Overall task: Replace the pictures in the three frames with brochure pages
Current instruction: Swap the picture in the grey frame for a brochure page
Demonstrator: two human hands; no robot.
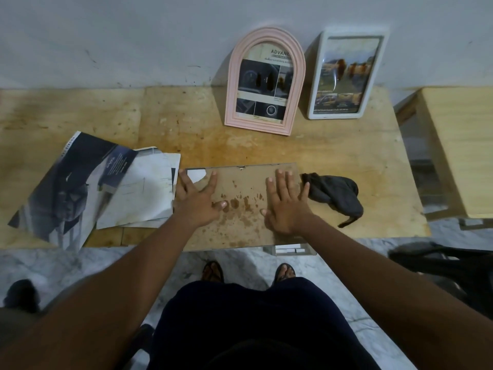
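Head view: left hand [198, 201] and right hand [286, 206] both flat, fingers spread, pressing the stained backing board [240, 188]; pink frame [256, 126] page reads "ADVANC".

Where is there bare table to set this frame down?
Bare: the back-left table, bordered by wall, brochure pages and pink arched frame; also the strip between the face-down frame and the white frame. Crowded: the front row of pages, left hand, right hand and grey cloth.
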